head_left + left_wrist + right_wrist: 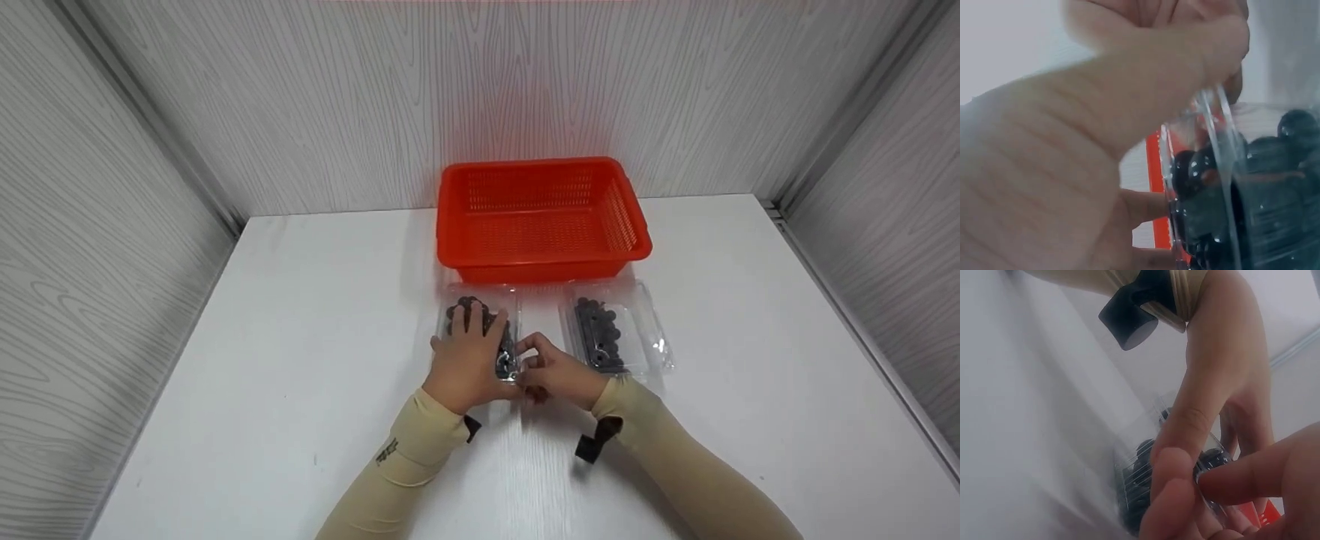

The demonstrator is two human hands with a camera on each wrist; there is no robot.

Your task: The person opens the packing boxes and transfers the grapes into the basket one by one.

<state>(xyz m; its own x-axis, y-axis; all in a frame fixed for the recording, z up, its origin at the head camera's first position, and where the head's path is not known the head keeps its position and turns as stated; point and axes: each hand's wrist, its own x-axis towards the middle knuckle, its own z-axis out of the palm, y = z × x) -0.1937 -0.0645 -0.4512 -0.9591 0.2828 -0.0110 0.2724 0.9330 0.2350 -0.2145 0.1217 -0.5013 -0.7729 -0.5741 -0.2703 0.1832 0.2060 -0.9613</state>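
A clear plastic fruit box [493,291] of dark round grapes [1292,126] lies on the table. Across its top rests my left hand [465,364], fingers spread and straight, thumb along the near edge. My right hand [562,375] is at the box's near right corner, its bent fingers and thumb pinching the edge there. Close up in the right wrist view, the fingertips of both hands meet at the plastic edge. To the right lies a second clear box [637,322] with dark grapes [600,334] on its left side; neither hand touches it.
A red slotted basket [547,272] stands right behind the two boxes, near the back wall [337,112]. White table surface [315,315] extends to both sides, bounded by side walls. Dark straps are on both wrists.
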